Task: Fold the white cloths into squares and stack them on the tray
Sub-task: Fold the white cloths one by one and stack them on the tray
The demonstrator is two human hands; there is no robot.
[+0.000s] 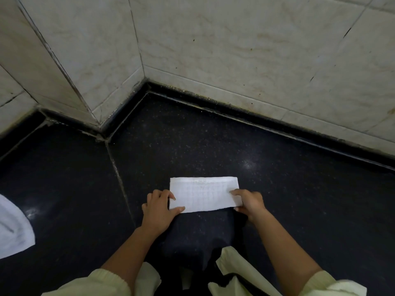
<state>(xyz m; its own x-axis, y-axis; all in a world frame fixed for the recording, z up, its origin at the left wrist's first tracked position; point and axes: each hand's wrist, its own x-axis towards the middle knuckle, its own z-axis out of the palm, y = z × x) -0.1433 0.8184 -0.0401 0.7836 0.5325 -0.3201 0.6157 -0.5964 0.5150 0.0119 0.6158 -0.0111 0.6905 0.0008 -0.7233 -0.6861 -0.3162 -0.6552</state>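
The white cloth [204, 194], lying as a long rectangle on the dark table [213, 146], is pinched at its short ends by the left hand [160, 208] and right hand [249, 202]; an end-to-end fold is judged necessary next for a square.

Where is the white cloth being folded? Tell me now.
Head view: the white cloth lies on the dark speckled surface, centre frame, its left end pinched by the left hand, its right end by the right hand.

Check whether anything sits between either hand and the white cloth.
Nothing visible does. The left hand and the right hand each pinch an end of the white cloth, which lies folded on the dark counter.
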